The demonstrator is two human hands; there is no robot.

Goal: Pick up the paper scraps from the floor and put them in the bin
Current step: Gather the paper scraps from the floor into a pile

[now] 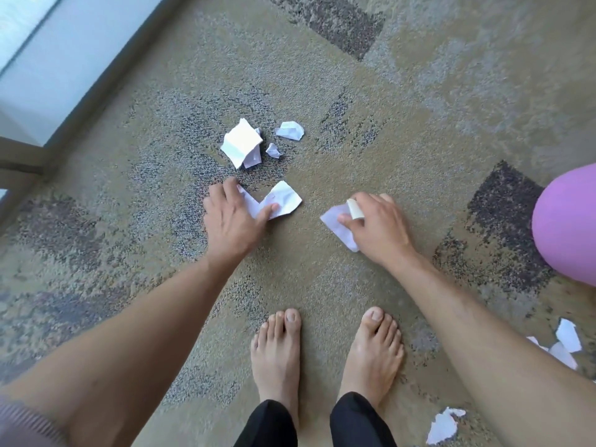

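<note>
Both hands are working the patterned carpet floor: left hand pinching a creased white paper scrap, right hand gripping a crumpled one, while loose white scraps are lying just ahead, nearer the left.

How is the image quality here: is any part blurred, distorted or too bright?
Head view: wide-angle bending curves the window frame; the big scrap is overexposed white; the carpet goes soft toward the edges; both hands, left hand and right hand, stay fairly sharp.

Patterned carpet underfoot, a purple balloon at the right edge, window glass along the left, bare feet planted below.
</note>
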